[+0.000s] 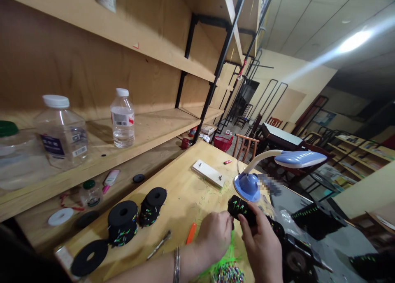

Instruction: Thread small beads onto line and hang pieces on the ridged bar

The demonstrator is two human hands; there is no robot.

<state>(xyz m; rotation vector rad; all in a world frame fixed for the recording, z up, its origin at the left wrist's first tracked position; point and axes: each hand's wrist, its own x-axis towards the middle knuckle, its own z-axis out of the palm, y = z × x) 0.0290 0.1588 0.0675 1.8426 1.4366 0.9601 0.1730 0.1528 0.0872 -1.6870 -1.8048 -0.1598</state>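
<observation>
Right hand (262, 237) grips the black roll (238, 206), which juts beyond its thumb, beside the closed left hand (214, 235).

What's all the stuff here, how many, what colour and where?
Desk: one, light wood, middle
Shelves: several, wood, left
Bottles: two, clear with white caps, on a shelf
Jars: two, clear with green lids, on and below that shelf
Standing rolls: two, black, desk's left side
Flat ring: one, black, desk's near left
Metal tool: one, silver, on desk
Orange tool: one, orange, right of metal tool
Bar: one, white, far on desk
Lamp: one, blue and cream, desk's right
Bead-like bits: uncountable, mixed colours, picture bottom
Basket: one, red, beyond desk
Background furniture: many, too cluttered to count
Held roll: one, black, above desk
Left hand: one, bare, beside held roll
Right hand: one, bare, gripping held roll
</observation>
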